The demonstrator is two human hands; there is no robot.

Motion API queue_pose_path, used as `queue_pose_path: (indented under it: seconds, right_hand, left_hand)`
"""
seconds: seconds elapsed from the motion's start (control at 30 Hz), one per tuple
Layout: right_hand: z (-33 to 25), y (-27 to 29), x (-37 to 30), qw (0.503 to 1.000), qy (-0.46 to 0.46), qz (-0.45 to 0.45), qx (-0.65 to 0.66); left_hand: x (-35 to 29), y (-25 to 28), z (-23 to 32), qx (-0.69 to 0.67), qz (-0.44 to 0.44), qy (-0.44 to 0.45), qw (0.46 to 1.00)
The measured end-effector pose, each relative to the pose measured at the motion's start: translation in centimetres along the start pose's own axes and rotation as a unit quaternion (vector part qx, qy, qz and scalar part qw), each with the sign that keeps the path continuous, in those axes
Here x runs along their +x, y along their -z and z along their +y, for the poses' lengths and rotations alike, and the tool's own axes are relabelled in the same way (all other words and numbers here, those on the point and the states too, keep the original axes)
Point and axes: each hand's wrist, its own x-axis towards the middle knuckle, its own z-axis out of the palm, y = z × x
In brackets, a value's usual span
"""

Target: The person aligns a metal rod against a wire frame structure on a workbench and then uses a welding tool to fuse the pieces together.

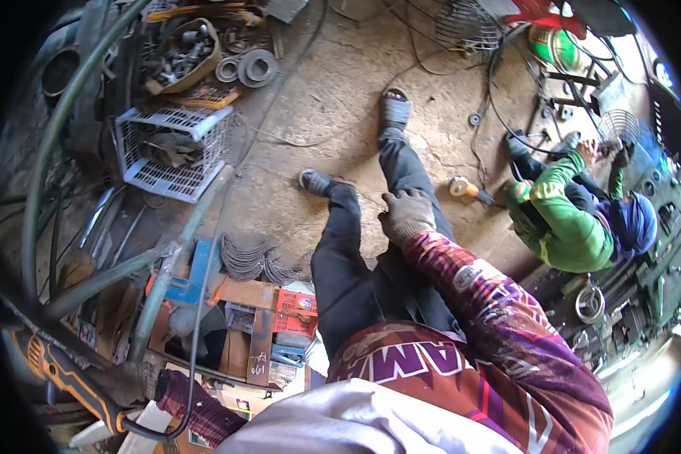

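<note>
My right hand [406, 214], in a grey knit work glove, rests on my right thigh just above the knee. Its fingers lie loosely apart, with nothing in them. At the lower left my left sleeve [204, 412] reaches toward a dark bar. Only a dark edge of my left hand [161, 384] shows, and its fingers are hidden. Close by is a yellow-and-black corded power tool [64, 374], its cable looping past my sleeve. Whether my left hand touches the tool or the bar cannot be made out.
A co-worker in green [571, 219] sits low at the right, near an angle grinder [469, 189] on the floor. Left stand a white crate [166, 181], a bin of metal parts [185, 57] and green pipes [181, 219]. Coiled wire [246, 257] lies beside red baskets [295, 312]. Cables cross the floor.
</note>
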Motion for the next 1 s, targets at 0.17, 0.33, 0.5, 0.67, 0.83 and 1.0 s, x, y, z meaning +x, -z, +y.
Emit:
queue_pose_path:
  seconds: [0.17, 0.33, 0.5, 0.67, 0.83, 1.0]
  right_hand:
    - [-0.5, -0.5, 0.0, 1.000, -0.003, -0.009, -0.015]
    - [-0.8, -1.3, 0.1, 0.999, -0.031, 0.002, -0.013]
    - [-1.3, -0.9, -0.1, 0.999, -0.029, 0.009, -0.036]
    - [-1.4, -0.9, -0.1, 0.999, -0.003, 0.023, -0.043]
    - [-2.1, -0.6, 0.1, 0.998, -0.029, -0.005, -0.057]
    - [-2.5, -0.8, -0.4, 0.998, -0.040, -0.016, -0.051]
  left_hand:
    - [0.6, -0.2, -0.5, 0.007, 0.005, -0.011, 1.000]
    - [1.1, -0.5, -0.4, 0.013, 0.009, -0.025, 1.000]
    - [0.4, -0.3, -0.5, 0.051, 0.017, -0.033, 0.998]
    - [-1.2, 0.1, 0.8, 0.298, 0.080, -0.099, 0.946]
    - [-1.6, -0.4, -0.6, 0.418, -0.070, -0.079, 0.902]
    - [-2.8, -1.4, 0.6, 0.153, -0.021, 0.040, 0.987]
